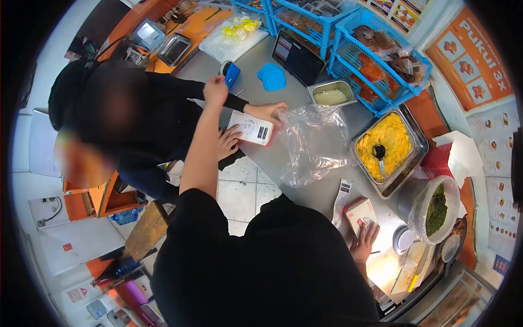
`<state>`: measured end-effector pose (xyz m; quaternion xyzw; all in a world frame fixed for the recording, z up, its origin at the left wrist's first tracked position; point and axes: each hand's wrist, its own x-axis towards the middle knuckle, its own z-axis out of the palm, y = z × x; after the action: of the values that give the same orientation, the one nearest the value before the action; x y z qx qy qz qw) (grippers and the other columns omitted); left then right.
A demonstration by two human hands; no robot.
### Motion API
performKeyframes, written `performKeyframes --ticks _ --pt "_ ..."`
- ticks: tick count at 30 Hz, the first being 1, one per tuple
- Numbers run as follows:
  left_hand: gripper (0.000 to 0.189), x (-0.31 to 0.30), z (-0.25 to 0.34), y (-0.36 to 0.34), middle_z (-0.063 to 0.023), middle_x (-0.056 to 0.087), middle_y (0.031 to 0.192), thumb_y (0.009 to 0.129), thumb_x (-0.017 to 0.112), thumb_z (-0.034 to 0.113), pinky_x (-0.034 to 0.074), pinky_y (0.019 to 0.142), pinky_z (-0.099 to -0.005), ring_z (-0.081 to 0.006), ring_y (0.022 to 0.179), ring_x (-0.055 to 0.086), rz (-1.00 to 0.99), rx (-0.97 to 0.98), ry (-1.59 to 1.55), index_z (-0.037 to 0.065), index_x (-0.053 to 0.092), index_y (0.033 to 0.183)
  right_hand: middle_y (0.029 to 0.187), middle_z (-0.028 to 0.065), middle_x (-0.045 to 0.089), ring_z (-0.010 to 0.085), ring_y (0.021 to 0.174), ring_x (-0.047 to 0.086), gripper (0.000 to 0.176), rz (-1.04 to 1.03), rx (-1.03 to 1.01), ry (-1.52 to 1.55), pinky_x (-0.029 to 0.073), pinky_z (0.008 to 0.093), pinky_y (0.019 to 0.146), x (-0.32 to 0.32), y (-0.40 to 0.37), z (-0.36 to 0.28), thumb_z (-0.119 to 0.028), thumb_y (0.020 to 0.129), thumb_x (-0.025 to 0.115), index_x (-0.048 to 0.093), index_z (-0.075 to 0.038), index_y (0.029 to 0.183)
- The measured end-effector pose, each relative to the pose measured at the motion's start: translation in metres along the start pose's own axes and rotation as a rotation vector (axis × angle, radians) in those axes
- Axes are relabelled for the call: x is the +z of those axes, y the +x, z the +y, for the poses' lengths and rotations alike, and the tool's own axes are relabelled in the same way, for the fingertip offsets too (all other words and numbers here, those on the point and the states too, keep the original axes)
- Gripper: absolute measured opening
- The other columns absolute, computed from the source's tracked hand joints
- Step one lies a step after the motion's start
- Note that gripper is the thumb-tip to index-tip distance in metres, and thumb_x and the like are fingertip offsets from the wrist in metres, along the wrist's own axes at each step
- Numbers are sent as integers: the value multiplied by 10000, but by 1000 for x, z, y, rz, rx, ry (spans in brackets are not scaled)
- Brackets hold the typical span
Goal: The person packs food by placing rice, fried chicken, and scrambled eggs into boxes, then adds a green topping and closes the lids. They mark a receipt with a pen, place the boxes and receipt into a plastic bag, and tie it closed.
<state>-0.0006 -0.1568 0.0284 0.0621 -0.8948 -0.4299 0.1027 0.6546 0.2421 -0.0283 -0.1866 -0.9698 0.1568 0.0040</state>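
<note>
My left hand (216, 91) is stretched far forward with its fingers closed in a pinch; what they hold, if anything, is too small to tell. Just beside it is a blue object with a round end (231, 74), perhaps a tape dispenser. My right hand (366, 243) lies with fingers spread on the near part of a small white and red printed carton (360, 211). A printed paper slip (342, 196) lies against that carton. Across the counter, a co-worker's two hands are on another printed carton (249, 128), beside a clear plastic bag (316, 144).
On the right stand a steel pan of yellow food (406, 122) with a scoop and a tub of green flakes (447, 210). A yellow-handled knife (418, 272) lies nearby. Behind are blue crates (376, 62), a tablet (298, 57) and a small steel pan (348, 94).
</note>
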Motion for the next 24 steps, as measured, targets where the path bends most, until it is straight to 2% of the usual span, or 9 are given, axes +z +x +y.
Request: performKeyframes --ticks 3,5,7,8,13,16,18,22,24 --pt "282 0 -27 67 -43 643 934 916 589 72 478 666 -274 -128 746 580 -154 -313 -468 38 610 1195 1618 260 225 531 1491 124 725 -39 59 -30 240 563 1207 -2 3 -7 -103 861 645 382 -146 1536" --pt "322 14 -53 109 -81 645 1019 910 588 86 485 695 -328 -168 785 578 -236 -370 -438 36 576 1227 1619 261 223 524 1495 122 695 -54 71 -47 236 558 1209 -4 5 -11 -123 888 634 383 -142 1536" --pt "200 41 -73 139 -100 593 807 863 555 100 457 613 -414 -252 640 556 -202 -513 -373 -35 648 976 1622 259 215 524 1495 120 682 -92 127 -57 234 557 1210 -5 8 -14 -146 904 628 381 -142 1539" --pt "492 33 -81 152 -202 589 1221 892 616 277 467 802 -483 -314 887 585 -168 -564 -226 1 536 1291 1622 259 215 524 1495 120 682 -98 139 -61 234 557 1210 -5 9 -15 -146 904 628 381 -142 1539" --pt "504 44 -75 150 -171 570 1310 920 563 370 479 897 -555 -364 1030 613 -431 -697 313 75 538 1328 1630 257 192 520 1500 106 678 -129 191 -36 233 561 1209 -4 11 -18 -169 915 624 372 -145 1545" --pt "442 46 -94 150 -142 585 1279 931 576 259 533 848 -570 -340 1092 582 -437 -788 212 58 559 1324 1632 257 186 521 1499 105 679 -138 210 -56 233 562 1209 -2 11 -17 -171 917 623 368 -146 1546" --pt "347 47 -94 155 -144 572 1251 977 520 266 492 947 -637 -350 1155 550 -364 -857 77 101 545 1281 1632 257 186 522 1499 105 684 -136 232 -44 230 563 1209 -1 10 -18 -169 914 628 366 -143 1545" --pt "282 51 -60 134 -139 567 1214 973 529 162 480 949 -667 -341 1195 517 -376 -861 -77 81 543 1244 1632 255 186 525 1497 105 693 -133 255 -30 222 565 1211 1 13 -20 -162 908 641 365 -133 1543" --pt "254 53 -50 127 -140 577 1130 952 547 97 495 956 -643 -338 1134 552 -443 -852 -437 63 547 1204 1632 255 187 523 1498 105 699 -131 244 -34 220 564 1212 2 12 -18 -153 903 646 365 -131 1543"
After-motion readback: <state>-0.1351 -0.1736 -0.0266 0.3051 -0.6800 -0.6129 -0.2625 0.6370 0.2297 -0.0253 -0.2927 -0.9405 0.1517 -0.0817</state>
